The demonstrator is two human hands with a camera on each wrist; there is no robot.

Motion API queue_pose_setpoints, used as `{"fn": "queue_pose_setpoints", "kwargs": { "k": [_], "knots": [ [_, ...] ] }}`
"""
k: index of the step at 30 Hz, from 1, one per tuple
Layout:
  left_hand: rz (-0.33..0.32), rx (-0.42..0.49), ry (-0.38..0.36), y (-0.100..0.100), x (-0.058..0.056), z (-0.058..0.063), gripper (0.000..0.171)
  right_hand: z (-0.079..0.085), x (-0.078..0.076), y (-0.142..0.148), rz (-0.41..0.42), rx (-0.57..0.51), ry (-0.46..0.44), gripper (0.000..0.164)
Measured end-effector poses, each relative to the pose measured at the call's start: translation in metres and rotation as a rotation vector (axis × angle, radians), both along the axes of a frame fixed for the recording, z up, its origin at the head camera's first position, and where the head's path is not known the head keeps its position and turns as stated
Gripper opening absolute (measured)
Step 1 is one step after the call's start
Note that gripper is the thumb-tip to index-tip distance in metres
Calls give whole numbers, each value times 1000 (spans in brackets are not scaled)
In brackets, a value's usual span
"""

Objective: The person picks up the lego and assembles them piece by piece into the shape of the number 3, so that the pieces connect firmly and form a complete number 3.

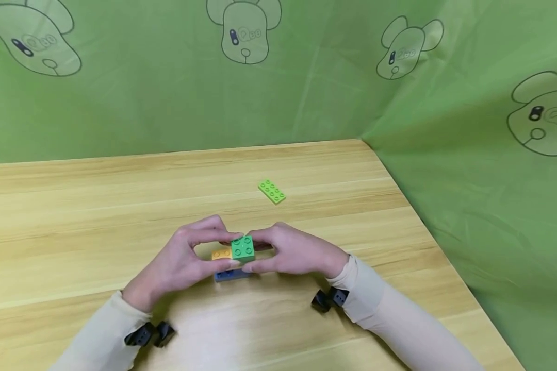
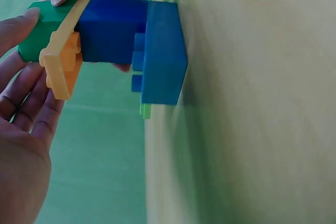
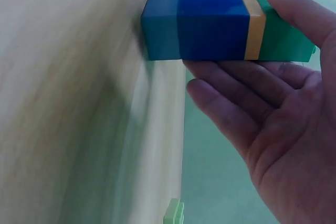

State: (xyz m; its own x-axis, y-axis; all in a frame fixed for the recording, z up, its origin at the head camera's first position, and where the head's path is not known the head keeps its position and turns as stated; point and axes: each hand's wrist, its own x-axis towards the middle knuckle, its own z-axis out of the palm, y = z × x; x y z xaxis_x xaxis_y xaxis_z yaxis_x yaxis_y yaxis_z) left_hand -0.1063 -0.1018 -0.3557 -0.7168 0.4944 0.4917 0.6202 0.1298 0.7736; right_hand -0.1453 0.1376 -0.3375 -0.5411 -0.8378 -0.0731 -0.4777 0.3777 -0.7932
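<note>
A small stack of toy building bricks stands on the table between both hands. At its base lies a blue brick (image 1: 232, 275). A darker blue brick (image 2: 113, 31) sits on that, then a thin orange plate (image 1: 220, 254) that juts out to the left, then a green brick (image 1: 243, 249) with studs on top. My left hand (image 1: 178, 257) pinches the green brick between thumb and fingers from the left. From the right, my right hand (image 1: 299, 252) holds the upper stack, thumb at the green brick's near side; its other fingers lie along the far side.
Beyond the stack, a lime-green studded plate (image 1: 272, 192) lies flat on the wooden table (image 1: 97, 216). A green cloth (image 1: 167, 103) with printed bear heads hangs behind the table and along its right edge. Black devices (image 1: 141, 335) are strapped at the wrists.
</note>
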Motion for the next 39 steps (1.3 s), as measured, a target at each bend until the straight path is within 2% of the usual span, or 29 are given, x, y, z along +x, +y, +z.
{"fn": "queue_pose_setpoints", "kwargs": {
  "k": [4, 7, 9, 15, 18, 23, 29, 33, 39],
  "knots": [
    [-7, -19, 43, 0, -2, 0, 37, -2, 0, 0, 14, -53, -29, 29],
    [-5, -42, 48, 0, -2, 2, 38, -3, 1, -1, 14, -78, -53, 27],
    [-10, -73, 30, -2, -2, 5, 38, -5, 1, -1, 14, -87, -68, 25],
    [-30, -131, -79, -8, -10, 16, 36, -5, 1, -2, 17, -59, -31, 23],
    [-5, -120, -108, -10, -21, 19, 32, -4, 0, -3, 15, -45, -21, 21],
    [33, -91, -121, -8, -49, 18, 28, -2, 1, -2, 3, -33, -13, 18],
    [129, -171, -138, -2, -75, 8, 33, -2, 3, 1, -20, -27, -52, 17],
    [131, -226, -141, 1, -88, 3, 37, -3, 3, 0, -19, -29, -54, 16],
    [113, -308, -162, 8, -108, 4, 42, -4, 1, -3, -18, -35, -55, 14]
  ]
}}
